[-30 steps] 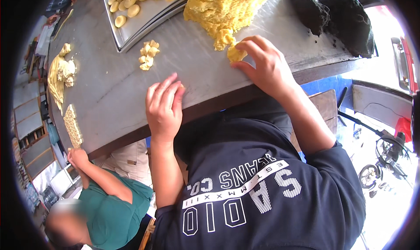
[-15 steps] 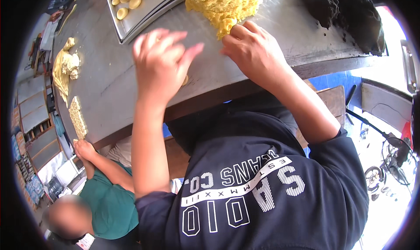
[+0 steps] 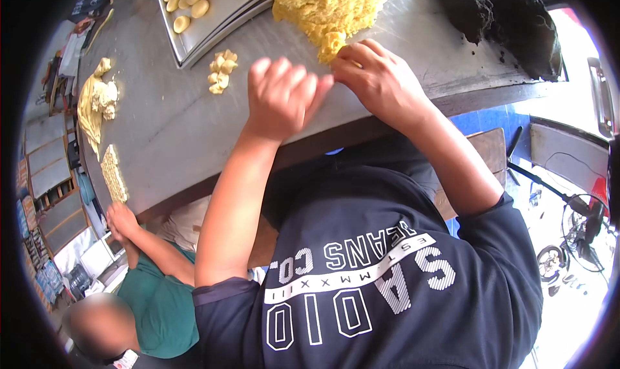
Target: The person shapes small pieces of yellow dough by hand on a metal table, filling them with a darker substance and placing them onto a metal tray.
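A large mound of crumbly yellow dough lies at the far middle of the metal table. My right hand is at the dough's near tip, with thumb and fingers pinched on it. To its left, my left hand hangs over the near part of the table, slightly blurred. Its fingers are loosely bent and apart, the thumb reaching toward my right hand; nothing shows in it. Beyond my left hand, a cluster of small pale-yellow dough pieces sits on the metal.
Stacked trays with round pale dough balls stand at the far left. A black lumpy mass covers the far right. Along the left edge lie pale dough and a textured slab, near a co-worker's hands.
My left hand has moved right, toward my right hand, uncovering the cluster of small pieces. My right hand has shifted slightly nearer and stays at the dough's tip.
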